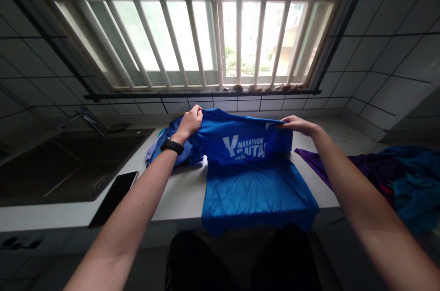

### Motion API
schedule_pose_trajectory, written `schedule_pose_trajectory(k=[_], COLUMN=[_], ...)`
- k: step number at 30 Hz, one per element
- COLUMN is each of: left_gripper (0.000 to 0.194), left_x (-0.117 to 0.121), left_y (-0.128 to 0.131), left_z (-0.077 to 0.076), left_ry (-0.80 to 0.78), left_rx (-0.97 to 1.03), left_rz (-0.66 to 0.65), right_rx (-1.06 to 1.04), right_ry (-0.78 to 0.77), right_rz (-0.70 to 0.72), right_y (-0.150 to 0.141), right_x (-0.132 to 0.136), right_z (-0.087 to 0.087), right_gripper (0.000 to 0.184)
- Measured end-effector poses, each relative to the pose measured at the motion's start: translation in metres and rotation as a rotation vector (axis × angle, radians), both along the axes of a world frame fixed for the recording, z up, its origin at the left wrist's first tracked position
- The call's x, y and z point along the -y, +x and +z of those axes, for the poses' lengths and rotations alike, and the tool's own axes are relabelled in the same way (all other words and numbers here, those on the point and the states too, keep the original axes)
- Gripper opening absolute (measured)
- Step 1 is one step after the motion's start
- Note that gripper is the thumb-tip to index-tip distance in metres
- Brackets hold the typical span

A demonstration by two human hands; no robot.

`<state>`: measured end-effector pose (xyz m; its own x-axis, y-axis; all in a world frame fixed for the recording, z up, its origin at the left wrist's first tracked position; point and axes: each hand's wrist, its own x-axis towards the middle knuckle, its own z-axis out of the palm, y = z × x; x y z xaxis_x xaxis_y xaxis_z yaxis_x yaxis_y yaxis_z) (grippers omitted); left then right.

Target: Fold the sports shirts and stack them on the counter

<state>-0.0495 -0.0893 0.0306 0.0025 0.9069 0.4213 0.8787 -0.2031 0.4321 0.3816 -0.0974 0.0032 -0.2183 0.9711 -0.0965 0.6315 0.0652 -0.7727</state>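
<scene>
A bright blue T-shirt (pixel 247 162) with white "MARATHON" lettering lies on the white countertop (pixel 182 194), its upper part lifted. My left hand (pixel 190 122), with a black wristband watch (pixel 172 145) on the wrist, grips the shirt's far left edge. My right hand (pixel 297 125) pinches the far right edge between its fingers. Part of a darker blue garment (pixel 172 153) lies bunched under and beside the shirt's left side, close to my left forearm.
A dark steel sink (pixel 68 167) with a tap (pixel 91 121) is set in the counter's left side, and a black phone (pixel 113 197) lies near its edge. On the right are a purple garment (pixel 364 167) and a heap of blue cloth (pixel 412 181). A barred window (pixel 192 25) and tiled wall stand behind.
</scene>
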Motion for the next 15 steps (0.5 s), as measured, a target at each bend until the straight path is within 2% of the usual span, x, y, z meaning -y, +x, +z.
schedule_pose_trajectory(k=[2,4,6,8,9,11,13,15], left_gripper=[0.029,0.027,0.029,0.034,0.037,0.048,0.055,0.058], left_x=[-0.017,-0.036,-0.050,-0.058,-0.058,-0.050,-0.032,-0.007], left_y=[0.002,0.010,0.024,0.037,0.041,0.043,0.033,0.015], left_z=[0.003,0.000,-0.007,-0.019,-0.026,-0.039,-0.052,-0.063], left_ry=[-0.045,-0.108,-0.137,-0.145,-0.157,-0.215,-0.286,-0.333], left_rx=[-0.002,0.008,0.041,0.102,0.124,0.093,-0.047,-0.211], left_rz=[0.049,0.088,0.152,0.217,0.230,0.195,0.117,0.067], right_rx=[0.031,0.180,0.299,0.309,0.298,0.308,0.352,0.378], right_ry=[-0.023,-0.031,0.131,0.347,0.396,0.352,0.255,0.212], right_rz=[-0.091,-0.184,-0.345,-0.515,-0.557,-0.528,-0.459,-0.460], right_y=[0.005,0.001,-0.011,-0.023,-0.027,-0.027,-0.015,0.002], right_x=[-0.015,-0.030,-0.044,-0.054,-0.057,-0.060,-0.057,-0.050], right_z=[0.001,-0.004,-0.017,-0.037,-0.050,-0.075,-0.099,-0.117], right_gripper=[0.032,0.030,0.030,0.035,0.039,0.049,0.056,0.057])
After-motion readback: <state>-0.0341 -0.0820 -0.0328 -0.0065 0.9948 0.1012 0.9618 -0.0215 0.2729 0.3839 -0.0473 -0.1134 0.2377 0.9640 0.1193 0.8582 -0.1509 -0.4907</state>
